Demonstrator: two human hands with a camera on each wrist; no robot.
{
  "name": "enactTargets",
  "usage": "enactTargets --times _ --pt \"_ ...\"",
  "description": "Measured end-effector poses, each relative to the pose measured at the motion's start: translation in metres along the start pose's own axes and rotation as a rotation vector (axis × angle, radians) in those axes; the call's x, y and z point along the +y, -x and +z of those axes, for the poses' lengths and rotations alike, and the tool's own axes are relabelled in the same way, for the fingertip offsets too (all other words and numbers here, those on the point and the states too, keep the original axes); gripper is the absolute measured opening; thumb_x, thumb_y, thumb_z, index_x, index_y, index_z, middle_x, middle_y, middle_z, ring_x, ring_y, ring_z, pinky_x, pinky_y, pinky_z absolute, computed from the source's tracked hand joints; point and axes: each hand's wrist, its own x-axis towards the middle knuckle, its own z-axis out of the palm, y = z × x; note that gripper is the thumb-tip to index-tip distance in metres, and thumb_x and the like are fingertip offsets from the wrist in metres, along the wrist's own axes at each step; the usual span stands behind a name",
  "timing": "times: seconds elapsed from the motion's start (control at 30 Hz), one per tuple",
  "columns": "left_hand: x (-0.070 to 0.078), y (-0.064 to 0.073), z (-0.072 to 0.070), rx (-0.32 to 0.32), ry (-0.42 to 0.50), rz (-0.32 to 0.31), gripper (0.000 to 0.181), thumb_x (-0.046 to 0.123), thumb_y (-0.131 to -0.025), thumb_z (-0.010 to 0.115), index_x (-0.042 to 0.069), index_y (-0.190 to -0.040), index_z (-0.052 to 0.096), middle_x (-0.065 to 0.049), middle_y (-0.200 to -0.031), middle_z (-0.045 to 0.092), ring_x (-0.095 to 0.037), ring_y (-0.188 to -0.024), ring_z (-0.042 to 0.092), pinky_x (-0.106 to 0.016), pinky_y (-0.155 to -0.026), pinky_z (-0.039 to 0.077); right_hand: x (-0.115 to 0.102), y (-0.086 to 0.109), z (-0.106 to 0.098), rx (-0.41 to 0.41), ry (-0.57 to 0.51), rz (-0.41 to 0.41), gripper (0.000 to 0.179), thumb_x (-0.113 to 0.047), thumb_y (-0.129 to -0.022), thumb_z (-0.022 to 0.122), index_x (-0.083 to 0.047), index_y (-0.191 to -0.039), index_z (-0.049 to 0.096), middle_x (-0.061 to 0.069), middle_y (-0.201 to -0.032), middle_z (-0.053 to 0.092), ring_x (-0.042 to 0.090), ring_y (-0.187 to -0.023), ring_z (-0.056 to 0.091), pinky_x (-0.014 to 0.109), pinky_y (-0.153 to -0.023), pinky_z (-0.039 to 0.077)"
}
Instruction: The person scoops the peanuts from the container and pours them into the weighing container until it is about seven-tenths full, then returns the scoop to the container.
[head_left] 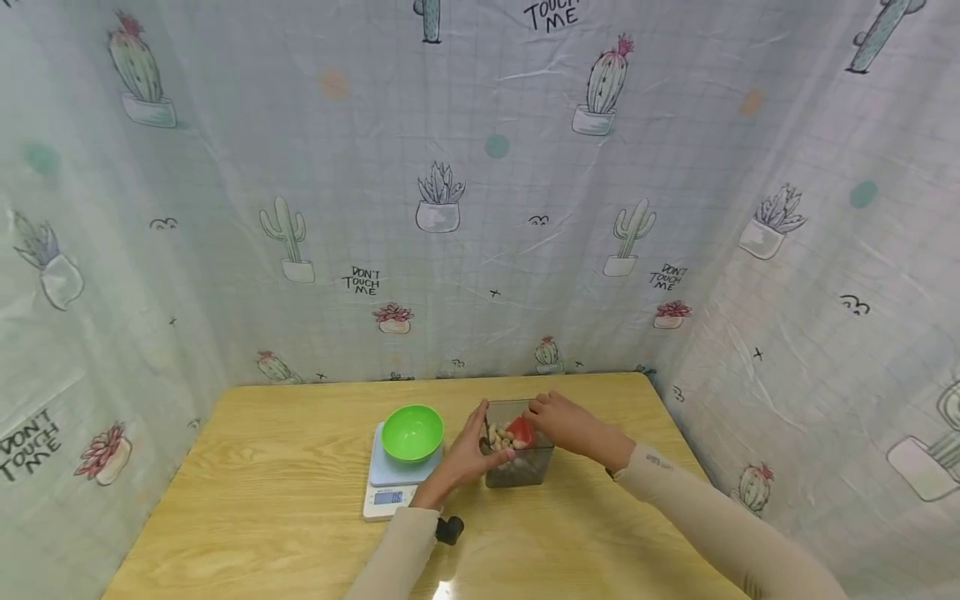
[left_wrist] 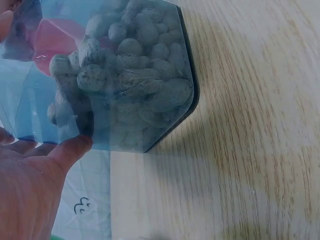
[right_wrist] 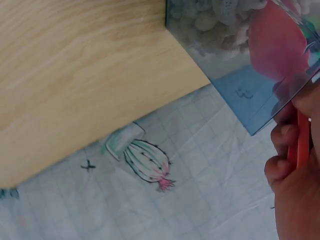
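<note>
A clear, grey-tinted box (head_left: 519, 477) of unshelled peanuts (head_left: 498, 437) stands upright on the table. My left hand (head_left: 467, 456) grips its left side, thumb towards the near face and fingers reaching along the far part. Over the box's right rim, my right hand (head_left: 567, 419) holds a red scoop (head_left: 522, 430). In the right wrist view, the fingers curl round the scoop's red handle (right_wrist: 303, 142), and its head shows through the box wall among the peanuts. Through the plastic in the left wrist view, the scoop (left_wrist: 54, 40) lies against peanuts (left_wrist: 142, 75).
Left of the box, a green bowl (head_left: 412, 435) sits on a white kitchen scale (head_left: 401, 500) with a lit display, close to the left forearm. The wooden table (head_left: 285, 483) ends at a cactus-print curtain (head_left: 480, 275) at the back and sides.
</note>
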Motion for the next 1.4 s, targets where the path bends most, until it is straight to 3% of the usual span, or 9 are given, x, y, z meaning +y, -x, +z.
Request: enactTargets --times 0.07,0.23,0.5,0.77,1.07,1.23,1.4 --pt "0.0 0.001 0.001 -0.001 -0.001 -0.001 0.107 0.057 -0.084 0.071 0.021 -0.16 0.005 -0.012 -0.166 0.008 -0.041 -0.148 0.025 -0.059 -0.112 0.035 -0.001 0.001 0.003 0.009 -0.046 0.007 0.008 -0.014 -0.093 0.066 -0.018 -0.101 0.065 -0.005 -0.088 0.06 0.012 -0.077 0.052 0.027 -0.065 0.03" --pt "0.002 0.0 0.001 0.007 0.006 0.018 0.106 0.055 -0.085 0.07 0.02 -0.16 0.005 -0.014 -0.166 0.009 -0.042 -0.148 0.025 -0.061 -0.11 0.035 0.002 0.003 0.007 0.064 -0.133 0.021 0.007 -0.015 -0.093 0.066 -0.017 -0.1 0.065 -0.003 -0.089 0.062 0.013 -0.079 0.056 0.03 -0.069 0.043" --pt "0.005 0.001 0.001 0.014 0.014 -0.012 0.107 0.053 -0.084 0.072 0.021 -0.16 0.005 -0.013 -0.166 0.009 -0.041 -0.148 0.023 -0.06 -0.112 0.033 0.001 0.011 0.009 0.158 -0.32 0.096 0.01 -0.017 -0.092 0.068 -0.016 -0.102 0.066 -0.002 -0.089 0.064 0.015 -0.077 0.057 0.032 -0.071 0.049" --pt "0.003 0.003 0.001 0.008 -0.003 -0.015 0.107 0.054 -0.084 0.071 0.02 -0.16 0.005 -0.014 -0.166 0.008 -0.043 -0.148 0.025 -0.061 -0.111 0.034 -0.007 0.013 0.015 0.142 -0.371 0.164 0.013 -0.015 -0.095 0.064 -0.014 -0.108 0.066 0.001 -0.095 0.064 0.017 -0.081 0.058 0.035 -0.074 0.049" --pt "0.003 0.0 0.003 0.011 -0.007 -0.004 0.107 0.055 -0.084 0.072 0.019 -0.16 0.006 -0.014 -0.166 0.01 -0.043 -0.147 0.026 -0.06 -0.111 0.035 -0.004 0.029 0.028 0.179 -0.561 0.287 0.019 -0.013 -0.098 0.06 -0.01 -0.116 0.063 0.001 -0.096 0.061 0.016 -0.085 0.056 0.034 -0.076 0.051" --pt "0.004 0.001 0.002 0.006 -0.012 -0.017 0.108 0.057 -0.083 0.071 0.018 -0.16 0.006 -0.015 -0.166 0.009 -0.045 -0.146 0.027 -0.062 -0.109 0.035 -0.005 0.035 0.035 0.265 -0.642 0.316 0.021 -0.014 -0.1 0.056 -0.009 -0.119 0.063 0.003 -0.103 0.064 0.02 -0.095 0.06 0.04 -0.084 0.052" --pt "0.003 0.002 0.003 0.009 -0.002 -0.023 0.111 0.055 -0.083 0.072 0.019 -0.16 0.002 -0.014 -0.167 0.005 -0.043 -0.148 0.023 -0.061 -0.112 0.032 -0.005 0.036 0.04 0.356 -0.634 0.317 0.018 -0.013 -0.099 0.057 -0.01 -0.116 0.063 0.003 -0.103 0.066 0.02 -0.095 0.062 0.04 -0.083 0.052"
